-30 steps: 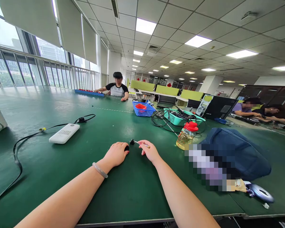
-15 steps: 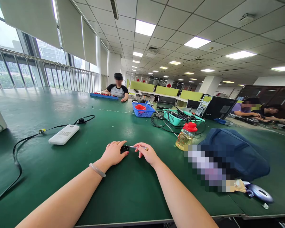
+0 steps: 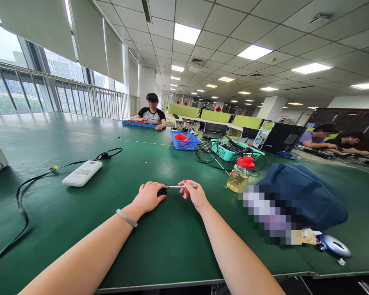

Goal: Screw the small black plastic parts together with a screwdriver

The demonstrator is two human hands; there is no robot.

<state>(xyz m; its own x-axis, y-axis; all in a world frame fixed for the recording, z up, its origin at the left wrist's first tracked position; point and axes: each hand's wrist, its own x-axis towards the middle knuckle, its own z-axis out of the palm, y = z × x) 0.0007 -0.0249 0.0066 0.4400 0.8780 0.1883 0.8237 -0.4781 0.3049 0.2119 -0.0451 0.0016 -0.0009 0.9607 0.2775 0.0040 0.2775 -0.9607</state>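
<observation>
My left hand (image 3: 148, 196) rests on the green table, closed around a small black object (image 3: 162, 191) whose kind I cannot make out. Part of that object is hidden under the palm and fingers. My right hand (image 3: 193, 193) pinches a thin screwdriver (image 3: 174, 187), its metal shaft pointing left. The shaft's tip is at the black object's right side; whether it touches is too small to tell. A pale bangle (image 3: 126, 218) circles my left wrist.
On the left lie a white power bank (image 3: 82, 173) and a black cable (image 3: 33, 179). To the right stand a red-lidded bottle (image 3: 239, 177) and a dark blue bag (image 3: 307, 196). Beyond are a blue basket (image 3: 186, 145), a teal basket (image 3: 226, 154) and a person (image 3: 152, 114).
My right hand has shifted slightly right and up, and more of the screwdriver's shaft shows between the hands. My left hand stays on the black object.
</observation>
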